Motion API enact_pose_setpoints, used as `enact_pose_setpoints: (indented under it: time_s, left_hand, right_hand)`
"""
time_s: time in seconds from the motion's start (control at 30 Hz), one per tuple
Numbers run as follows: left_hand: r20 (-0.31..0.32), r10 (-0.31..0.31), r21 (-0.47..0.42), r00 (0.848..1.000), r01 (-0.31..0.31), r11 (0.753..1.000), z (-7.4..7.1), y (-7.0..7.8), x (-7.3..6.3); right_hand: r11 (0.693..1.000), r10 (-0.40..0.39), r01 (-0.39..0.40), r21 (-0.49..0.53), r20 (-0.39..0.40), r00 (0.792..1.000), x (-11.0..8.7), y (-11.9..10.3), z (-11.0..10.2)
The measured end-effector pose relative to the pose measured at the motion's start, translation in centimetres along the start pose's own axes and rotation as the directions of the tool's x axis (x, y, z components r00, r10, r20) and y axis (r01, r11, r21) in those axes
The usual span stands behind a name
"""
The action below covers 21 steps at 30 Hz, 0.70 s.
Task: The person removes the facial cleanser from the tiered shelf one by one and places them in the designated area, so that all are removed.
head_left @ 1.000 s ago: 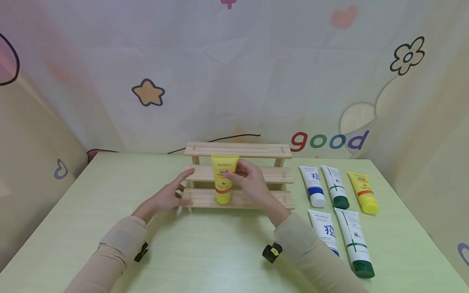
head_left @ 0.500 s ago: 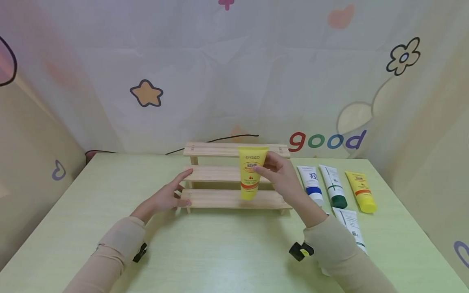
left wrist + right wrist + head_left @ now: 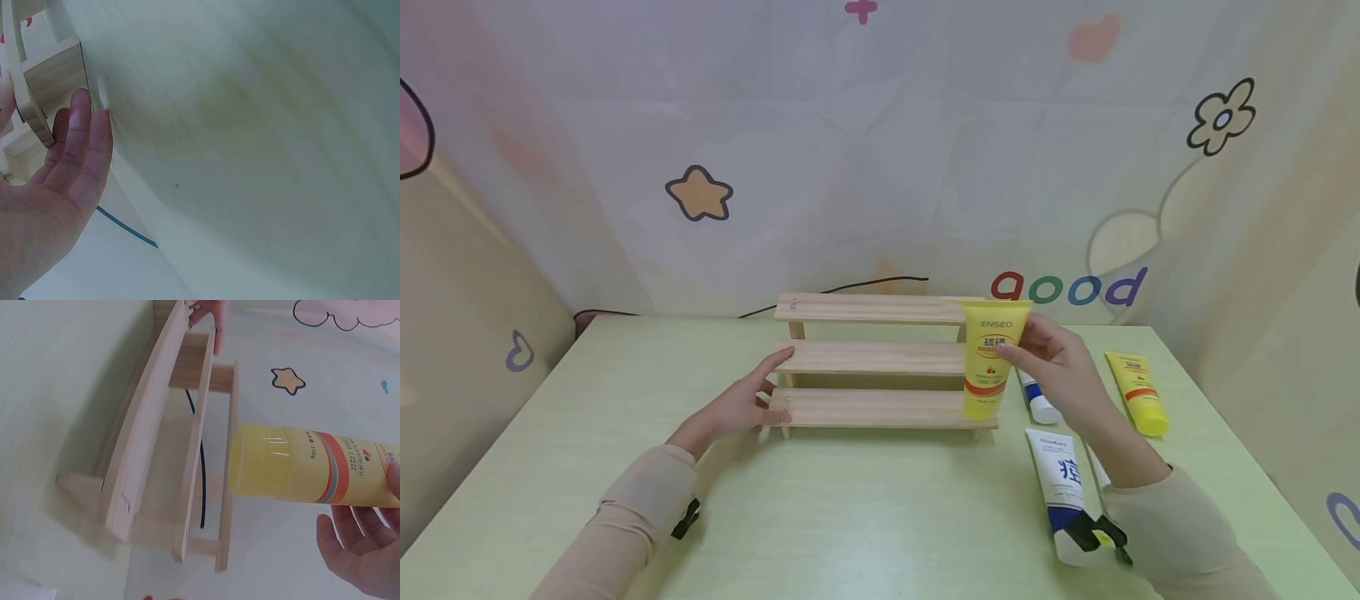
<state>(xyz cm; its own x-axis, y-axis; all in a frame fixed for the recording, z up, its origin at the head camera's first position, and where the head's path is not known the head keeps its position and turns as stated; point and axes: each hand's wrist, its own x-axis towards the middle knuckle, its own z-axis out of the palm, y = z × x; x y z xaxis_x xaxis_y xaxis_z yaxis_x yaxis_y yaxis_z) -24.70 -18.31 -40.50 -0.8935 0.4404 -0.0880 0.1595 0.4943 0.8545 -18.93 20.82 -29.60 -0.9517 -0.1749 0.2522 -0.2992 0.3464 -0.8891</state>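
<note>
A yellow squeeze tube [image 3: 987, 362] with an orange band is held upright, cap down, by my right hand [image 3: 1067, 379], which pinches its right side. It overlaps the right end of a three-tier wooden rack [image 3: 865, 406] in the head view. From the right wrist view, the tube's yellow cap [image 3: 259, 460] points toward the rack's shelves. My left hand [image 3: 737, 408] rests at the rack's left end, thumb on the lowest shelf and a finger at the middle one. In the left wrist view its fingers [image 3: 76, 137] are extended beside the shelf end.
Right of the rack lie a second yellow tube [image 3: 1138, 396] and white tubes with blue bands, one near [image 3: 1056, 471] and one farther back [image 3: 1040, 406]. My right arm covers other tubes there. A patterned curtain [image 3: 880, 167] hangs behind the table.
My right hand has lifted the yellow squeeze tube from the lowest shelf's middle and carried it right, to the rack's right end. My left hand has stayed in place.
</note>
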Motion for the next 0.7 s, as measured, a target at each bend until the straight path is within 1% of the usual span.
enact_pose_setpoints:
  time_s: [0.2,0.37,0.43,0.57,0.63,0.7]
  left_hand:
    - [-0.002,-0.004,-0.011,1.0,0.004,1.0,0.0,0.2,-0.1]
    - [-0.001,-0.004,-0.01,1.0,0.004,1.0,0.1,0.3,0.0]
    - [-0.001,-0.005,-0.007,1.0,0.005,1.0,0.2,0.4,0.0]
    - [0.001,-0.002,0.0,1.0,0.002,1.0,0.2,0.3,0.1]
    - [0.003,0.001,-0.002,1.0,-0.001,1.0,0.3,0.2,0.2]
    - [0.004,0.002,-0.005,1.0,-0.002,1.0,0.3,0.2,0.2]
  right_hand:
    - [0.995,0.011,-0.017,-0.099,-0.06,0.998,-1.7,0.7,-2.7]
    - [0.986,0.022,-0.037,-0.163,-0.09,0.996,-3.3,1.9,-5.4]
    - [0.983,0.026,-0.043,-0.178,-0.093,0.995,-4.0,2.6,-6.5]
    - [0.982,0.016,-0.031,-0.186,-0.081,0.997,-5.2,4.1,-8.6]
    - [0.982,0.025,-0.039,-0.182,-0.074,0.997,-5.8,4.9,-9.6]
    - [0.981,0.053,-0.065,-0.182,-0.073,0.996,-6.3,5.7,-10.6]
